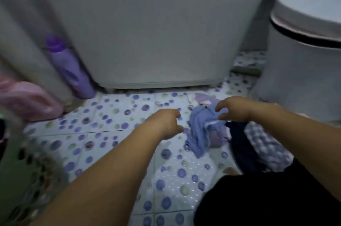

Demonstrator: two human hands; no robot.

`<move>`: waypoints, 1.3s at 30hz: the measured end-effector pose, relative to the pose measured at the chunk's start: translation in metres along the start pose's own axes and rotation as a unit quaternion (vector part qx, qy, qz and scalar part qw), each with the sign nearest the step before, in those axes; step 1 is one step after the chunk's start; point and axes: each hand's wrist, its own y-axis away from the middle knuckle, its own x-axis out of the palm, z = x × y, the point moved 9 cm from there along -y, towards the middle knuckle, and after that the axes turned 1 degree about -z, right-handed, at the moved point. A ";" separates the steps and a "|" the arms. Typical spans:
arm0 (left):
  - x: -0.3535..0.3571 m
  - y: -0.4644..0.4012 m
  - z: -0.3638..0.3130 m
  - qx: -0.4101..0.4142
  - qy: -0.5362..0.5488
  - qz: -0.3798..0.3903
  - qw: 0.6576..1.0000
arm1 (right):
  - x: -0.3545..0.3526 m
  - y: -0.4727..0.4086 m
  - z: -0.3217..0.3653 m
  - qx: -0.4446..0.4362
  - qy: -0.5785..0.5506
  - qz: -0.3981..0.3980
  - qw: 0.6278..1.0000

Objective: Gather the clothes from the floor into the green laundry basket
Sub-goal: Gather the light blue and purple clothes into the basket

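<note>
A crumpled light-blue garment (200, 129) lies on the dotted floor tiles, with a lilac piece (217, 138) beside it, a dark navy garment (241, 144) and a checked purple cloth (265, 144) to its right. A small pale purple item (203, 99) lies farther back. My right hand (234, 109) hovers just over the blue garment, fingers spread. My left hand (166, 124) is left of the pile, fingers loosely curled, holding nothing. The green laundry basket (24, 176) stands blurred at the lower left, its perforated wall showing.
A white washing machine (156, 32) fills the back. A purple detergent bottle (72, 70) and a pink container (29, 102) stand at its left. A grey lidded bin (302, 59) stands at the right. My dark-clothed knee (267, 198) is at the lower right.
</note>
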 end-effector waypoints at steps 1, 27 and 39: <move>0.013 -0.008 -0.014 0.016 0.009 0.013 1.000 | 0.010 0.003 -0.021 0.019 -0.013 0.005 1.000; 0.100 -0.111 0.008 -0.194 0.470 0.016 0.861 | 0.132 -0.098 -0.008 0.165 -0.583 -0.173 0.777; 0.094 -0.110 0.022 -0.223 0.724 0.035 0.652 | 0.080 -0.051 0.038 -0.083 -0.743 -0.019 0.663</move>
